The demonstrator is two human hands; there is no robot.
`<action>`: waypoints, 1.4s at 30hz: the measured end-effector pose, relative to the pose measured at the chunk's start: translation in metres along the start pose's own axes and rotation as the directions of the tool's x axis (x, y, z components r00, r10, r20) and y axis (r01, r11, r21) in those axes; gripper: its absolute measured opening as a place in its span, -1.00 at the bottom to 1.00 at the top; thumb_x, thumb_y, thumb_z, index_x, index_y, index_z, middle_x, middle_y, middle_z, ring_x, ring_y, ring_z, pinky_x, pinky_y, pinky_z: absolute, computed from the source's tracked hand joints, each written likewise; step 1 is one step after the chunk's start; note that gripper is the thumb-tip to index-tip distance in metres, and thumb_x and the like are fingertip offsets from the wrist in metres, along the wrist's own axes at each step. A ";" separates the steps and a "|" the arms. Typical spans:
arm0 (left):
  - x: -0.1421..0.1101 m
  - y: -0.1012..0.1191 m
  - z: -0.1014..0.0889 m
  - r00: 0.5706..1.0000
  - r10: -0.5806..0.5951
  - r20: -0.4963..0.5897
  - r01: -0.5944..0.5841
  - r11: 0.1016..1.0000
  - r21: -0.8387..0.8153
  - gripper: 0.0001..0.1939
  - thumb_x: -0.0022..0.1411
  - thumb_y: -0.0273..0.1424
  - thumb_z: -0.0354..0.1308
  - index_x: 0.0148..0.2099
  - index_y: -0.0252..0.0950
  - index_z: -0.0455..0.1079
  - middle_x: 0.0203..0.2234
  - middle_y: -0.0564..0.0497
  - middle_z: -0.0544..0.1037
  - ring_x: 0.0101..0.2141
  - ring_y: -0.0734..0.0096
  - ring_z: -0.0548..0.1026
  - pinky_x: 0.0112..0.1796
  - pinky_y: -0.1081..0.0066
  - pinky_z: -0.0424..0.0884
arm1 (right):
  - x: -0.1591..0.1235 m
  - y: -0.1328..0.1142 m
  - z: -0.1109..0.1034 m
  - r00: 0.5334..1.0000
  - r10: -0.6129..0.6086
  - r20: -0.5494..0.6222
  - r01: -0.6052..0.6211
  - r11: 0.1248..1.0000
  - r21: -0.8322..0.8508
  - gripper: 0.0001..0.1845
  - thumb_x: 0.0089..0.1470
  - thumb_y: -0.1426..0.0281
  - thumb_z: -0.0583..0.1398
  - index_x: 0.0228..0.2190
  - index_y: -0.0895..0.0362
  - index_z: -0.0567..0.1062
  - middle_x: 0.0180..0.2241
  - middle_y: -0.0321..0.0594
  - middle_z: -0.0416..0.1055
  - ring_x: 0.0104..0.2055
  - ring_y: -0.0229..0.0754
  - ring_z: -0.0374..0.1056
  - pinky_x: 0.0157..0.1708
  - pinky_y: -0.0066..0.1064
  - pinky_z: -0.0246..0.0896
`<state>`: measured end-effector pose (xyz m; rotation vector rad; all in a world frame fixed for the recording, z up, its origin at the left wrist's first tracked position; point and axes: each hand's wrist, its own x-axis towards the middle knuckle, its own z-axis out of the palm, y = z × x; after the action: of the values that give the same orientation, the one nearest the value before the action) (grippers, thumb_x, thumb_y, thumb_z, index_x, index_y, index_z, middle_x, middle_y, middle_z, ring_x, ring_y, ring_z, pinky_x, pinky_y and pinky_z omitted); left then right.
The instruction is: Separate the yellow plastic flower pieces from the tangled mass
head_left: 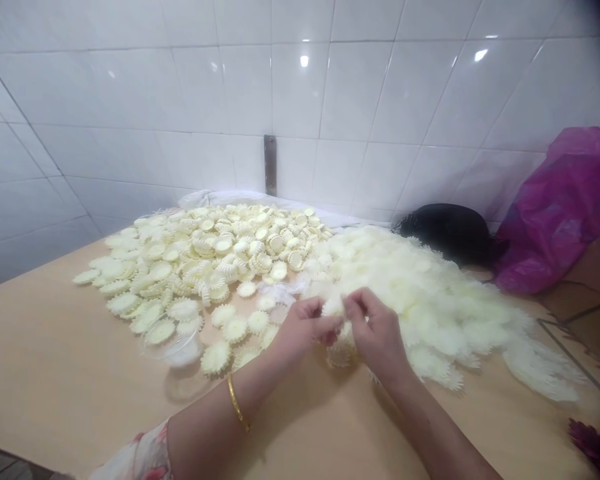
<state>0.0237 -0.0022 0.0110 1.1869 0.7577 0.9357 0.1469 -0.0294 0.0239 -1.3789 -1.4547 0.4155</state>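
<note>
My left hand (303, 328), its wrist in a gold bangle, is closed in a pinch on a small pale yellow frilled piece (333, 307). My right hand (377, 330) has thumb and forefinger pressed together at the upper right edge of that same piece. The fingers partly hide it, and its exact kind is unclear. Just beyond my hands lies a large heap of thin, pale, jagged-edged petal-like pieces (410, 293). Several flat pale discs with toothed rims (236, 328) lie on the table beside my left hand.
A big pile of toothed cream cups (220, 247) covers the back left of the wooden table (80, 353). A clear plastic tub (184, 350) stands in front of it. A black rounded object (445, 230) and a magenta plastic bag (555, 207) sit at right, by the tiled wall (300, 87).
</note>
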 end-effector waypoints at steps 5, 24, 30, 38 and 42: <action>0.003 -0.003 0.000 0.993 -0.101 -0.056 0.095 0.991 -0.099 -0.85 -0.09 -0.41 0.17 -0.52 -0.33 0.25 -0.70 0.11 0.30 -0.67 0.57 0.27 -0.57 0.49 0.19 | 0.000 0.001 0.003 0.997 0.064 0.041 -0.067 0.996 0.057 -0.72 0.06 0.25 0.03 -0.60 0.10 0.20 -0.66 -0.39 0.17 -0.57 -0.29 0.14 -0.54 -0.47 0.06; -0.001 -0.007 0.007 0.966 0.074 -0.248 -0.067 0.997 0.034 -0.72 -0.10 -0.29 0.22 -0.57 -0.33 0.21 -0.74 0.15 0.23 -0.67 0.62 0.18 -0.60 0.53 0.11 | -0.003 0.004 0.007 0.997 -0.052 0.052 0.048 0.997 0.061 -0.84 0.03 0.36 0.06 -0.51 0.13 0.38 -0.48 -0.24 0.34 -0.39 -0.20 0.26 -0.35 -0.38 0.16; -0.005 -0.005 0.009 0.980 0.047 -0.195 -0.051 0.999 -0.018 -0.77 -0.04 -0.34 0.19 -0.57 -0.34 0.23 -0.73 0.14 0.24 -0.66 0.61 0.19 -0.57 0.51 0.14 | -0.007 0.010 0.014 0.977 -0.196 -0.081 0.165 0.942 -0.292 -0.78 0.09 0.37 -0.06 -0.54 0.11 0.26 -0.58 -0.25 0.27 -0.51 -0.20 0.19 -0.48 -0.40 0.08; -0.005 0.001 0.007 0.995 -0.054 -0.079 0.027 0.950 -0.312 -0.85 -0.12 -0.46 0.25 -0.53 -0.35 0.31 -0.59 0.10 0.35 -0.56 0.62 0.28 -0.43 0.50 0.25 | 0.001 0.008 0.007 0.993 -0.065 -0.099 0.041 0.973 -0.228 -0.77 0.10 0.30 -0.05 -0.55 0.08 0.19 -0.64 -0.33 0.24 -0.59 -0.24 0.19 -0.55 -0.46 0.06; -0.004 0.003 0.008 0.996 -0.040 -0.081 0.009 0.937 -0.348 -0.88 -0.11 -0.46 0.25 -0.52 -0.36 0.35 -0.57 0.09 0.37 -0.55 0.63 0.29 -0.43 0.50 0.26 | 0.003 0.007 0.005 0.988 -0.063 -0.139 0.027 0.970 -0.242 -0.77 0.09 0.30 -0.05 -0.56 0.08 0.19 -0.64 -0.31 0.26 -0.58 -0.22 0.21 -0.54 -0.45 0.07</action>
<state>0.0287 -0.0096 0.0154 0.8286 0.6414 1.0565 0.1471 -0.0223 0.0173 -1.5300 -1.4467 0.1078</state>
